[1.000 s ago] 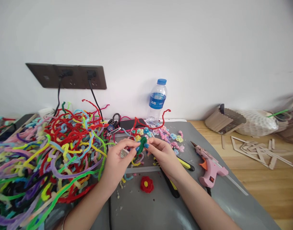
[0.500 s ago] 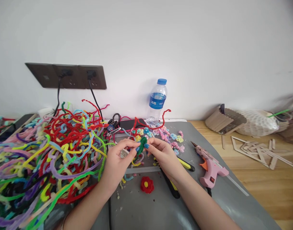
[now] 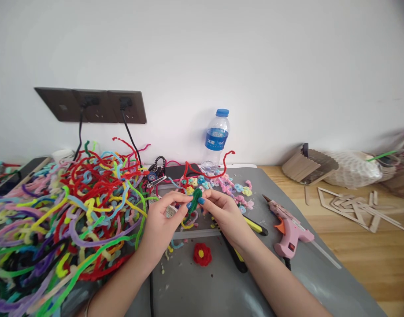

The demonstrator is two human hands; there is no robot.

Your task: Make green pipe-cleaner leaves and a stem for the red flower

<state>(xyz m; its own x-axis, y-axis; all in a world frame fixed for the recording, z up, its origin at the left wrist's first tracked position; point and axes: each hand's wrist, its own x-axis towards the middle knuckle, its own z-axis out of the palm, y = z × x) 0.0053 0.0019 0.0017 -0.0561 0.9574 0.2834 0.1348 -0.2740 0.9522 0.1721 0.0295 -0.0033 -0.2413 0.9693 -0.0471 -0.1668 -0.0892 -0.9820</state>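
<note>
Between my two hands is a small dark green pipe cleaner piece (image 3: 195,199), bent into a narrow folded shape. My left hand (image 3: 167,220) pinches it from the left with thumb and forefinger, and my right hand (image 3: 226,215) pinches it from the right. Below them on the grey mat lies a red pipe cleaner flower (image 3: 202,254) with a yellow centre. Yellow-and-black pliers (image 3: 235,253) lie partly under my right hand and wrist. Behind the fingers, small pastel pipe cleaner flowers (image 3: 224,182) are heaped, partly hidden.
A large tangle of coloured pipe cleaners (image 3: 99,202) fills the left side. A pink glue gun (image 3: 292,233) lies to the right. A water bottle (image 3: 216,138) stands by the wall. Wooden sticks (image 3: 357,207) and a stick-built basket (image 3: 309,165) are at the right. A phone (image 3: 182,171) lies behind.
Almost nothing differs. Both hands keep their pinch on the green pipe cleaner piece, and the whole view has shifted very slightly.
</note>
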